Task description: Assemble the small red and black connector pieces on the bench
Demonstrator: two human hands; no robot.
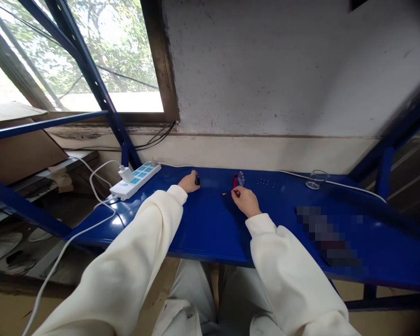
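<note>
My left hand [189, 182] is at the back of the blue table, its fingers closed around a small black object [198, 180] whose kind is too small to make out. To the right, my right hand [247, 201] is held in a pinch above the tabletop; whatever is between its fingertips is hidden. Just beyond those fingertips stand a slim red object [235, 180] and a clear plastic piece [241, 178], side by side. A tiny pale pointed bit [224, 193] lies left of my right hand. Several tiny pieces [263, 181] are spread out farther right.
A white power strip [136, 181] with a plugged-in charger sits at the table's left end, its cable hanging off the edge. At the back right is a clear cup [313, 183], near a white cable [357, 187]. A blurred-out dark item [329, 238] lies at front right.
</note>
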